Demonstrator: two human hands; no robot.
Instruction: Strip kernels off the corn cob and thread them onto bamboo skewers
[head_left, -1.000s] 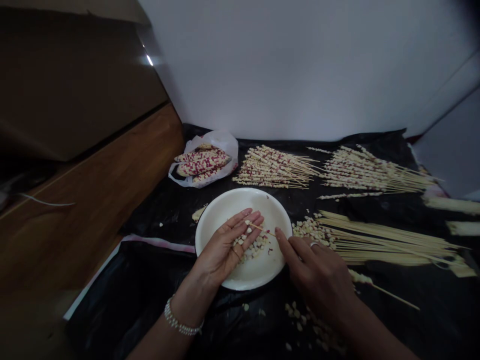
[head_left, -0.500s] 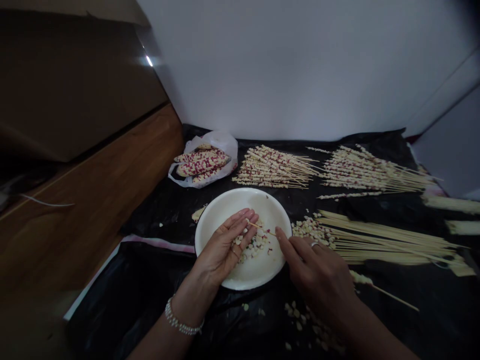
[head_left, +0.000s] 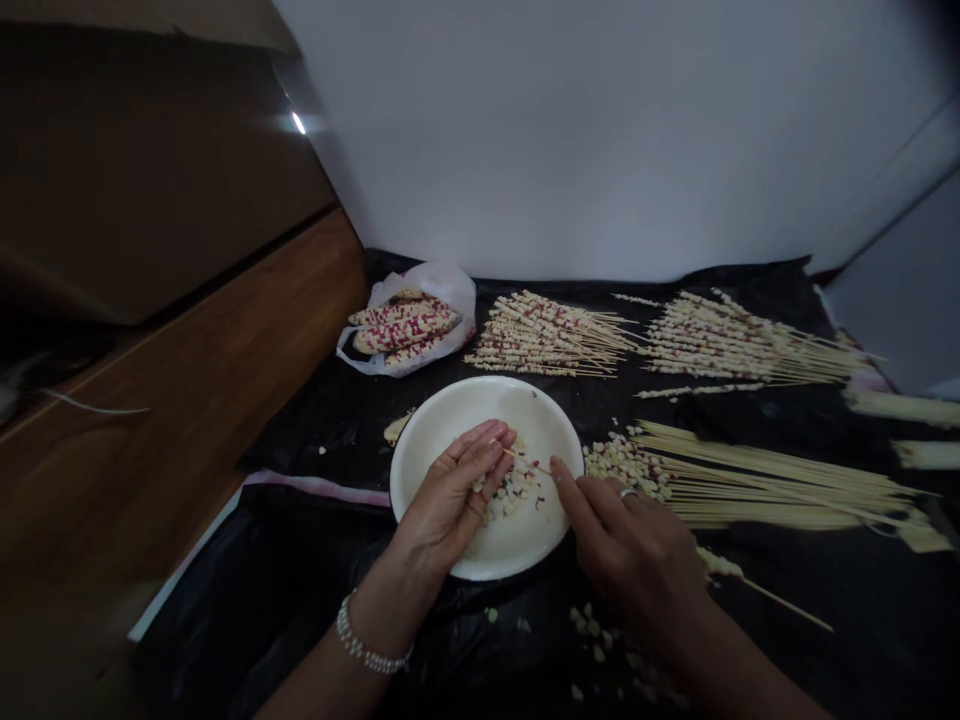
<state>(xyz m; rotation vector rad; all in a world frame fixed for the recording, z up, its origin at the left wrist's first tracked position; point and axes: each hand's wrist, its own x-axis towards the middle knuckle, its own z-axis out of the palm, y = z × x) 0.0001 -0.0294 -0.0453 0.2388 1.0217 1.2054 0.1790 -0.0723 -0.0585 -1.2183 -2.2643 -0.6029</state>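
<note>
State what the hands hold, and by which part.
A thin skewer: the right hand grips its shaft; its tip meets the left hand, grip unclear.

The view was dim and cool in tone, with soft, greyish light spread over the white wall (head_left: 570, 140). The white enamel bowl (head_left: 536, 545) stood out pale against the black plastic sheet (head_left: 247, 590), which gave back only a faint sheen. At upper left, a narrow slit of light (head_left: 298, 122) burned out to white with a bluish flare, while the brown surface (head_left: 135, 160) beside it sank into shadow. The upper right corner darkened, outer areas looked smeared, and shaded kernels (head_left: 592, 630) near the bottom were murky.
</note>
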